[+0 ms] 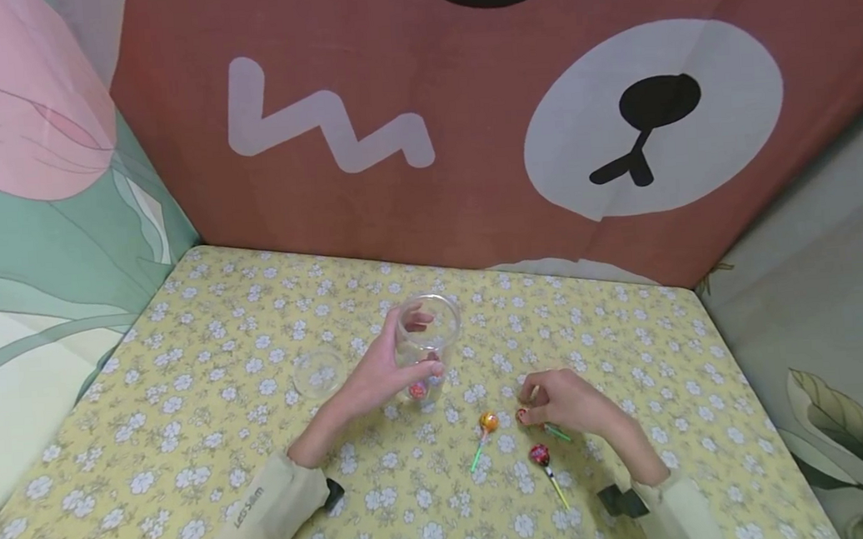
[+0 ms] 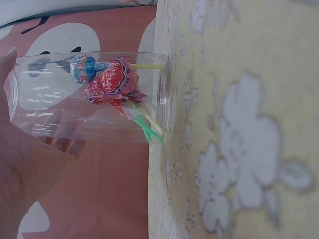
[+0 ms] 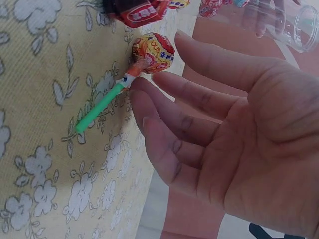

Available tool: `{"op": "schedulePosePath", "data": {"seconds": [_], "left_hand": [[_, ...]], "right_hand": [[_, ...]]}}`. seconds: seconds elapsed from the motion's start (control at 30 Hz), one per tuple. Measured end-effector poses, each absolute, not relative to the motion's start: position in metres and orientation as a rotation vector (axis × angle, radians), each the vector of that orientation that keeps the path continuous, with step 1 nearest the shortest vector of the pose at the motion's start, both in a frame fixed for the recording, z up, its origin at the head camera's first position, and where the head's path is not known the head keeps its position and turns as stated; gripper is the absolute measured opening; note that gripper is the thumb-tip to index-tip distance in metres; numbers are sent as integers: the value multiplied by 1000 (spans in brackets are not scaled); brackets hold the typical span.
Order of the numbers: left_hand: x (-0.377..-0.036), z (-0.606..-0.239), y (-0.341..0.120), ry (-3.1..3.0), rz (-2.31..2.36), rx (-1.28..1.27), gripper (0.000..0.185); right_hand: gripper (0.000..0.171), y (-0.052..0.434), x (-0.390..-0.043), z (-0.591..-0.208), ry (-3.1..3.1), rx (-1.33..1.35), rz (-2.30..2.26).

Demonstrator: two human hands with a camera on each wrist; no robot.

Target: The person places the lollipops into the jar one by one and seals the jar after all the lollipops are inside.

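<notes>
The table [image 1: 186, 420] carries a yellow flowered cloth. The left hand [image 1: 379, 373] holds the clear cup [image 1: 425, 345] near the middle, fingers curled around it, with lollipops [image 2: 112, 82] inside. The right hand [image 1: 568, 402] pinches a lollipop with green stick [image 1: 555, 431]. An orange lollipop [image 1: 488, 422] and a red lollipop [image 1: 540, 455] lie just beside it. A clear lid [image 1: 318, 372] lies left of the cup.

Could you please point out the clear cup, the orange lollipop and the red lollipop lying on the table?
clear cup [image 1: 429, 336], head view, on its side wall.
orange lollipop [image 1: 489, 422], head view, on its wrapped head.
red lollipop [image 1: 539, 454], head view, on its wrapped head.
</notes>
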State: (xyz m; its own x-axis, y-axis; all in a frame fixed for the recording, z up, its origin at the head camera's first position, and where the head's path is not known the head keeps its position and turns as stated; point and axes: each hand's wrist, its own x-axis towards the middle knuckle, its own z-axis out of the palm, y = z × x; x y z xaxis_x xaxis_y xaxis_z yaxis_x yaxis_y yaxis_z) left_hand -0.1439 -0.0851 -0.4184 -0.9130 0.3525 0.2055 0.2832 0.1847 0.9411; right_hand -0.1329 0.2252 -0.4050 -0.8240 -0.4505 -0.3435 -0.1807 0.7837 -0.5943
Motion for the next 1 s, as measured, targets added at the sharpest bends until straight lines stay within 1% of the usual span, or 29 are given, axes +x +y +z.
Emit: {"op": "schedulePosePath", "data": {"seconds": [0.2, 0.67, 1.0], "left_hand": [[-143, -419, -86, 2366, 1867, 613, 88], [-144, -420, -85, 2367, 1865, 603, 88], [-145, -420, -85, 2373, 1866, 610, 87]], "right_hand": [[16, 225, -134, -408, 2479, -465, -770], [15, 228, -131, -415, 2491, -558, -773], [17, 229, -131, -408, 2502, -532, -789]]}}
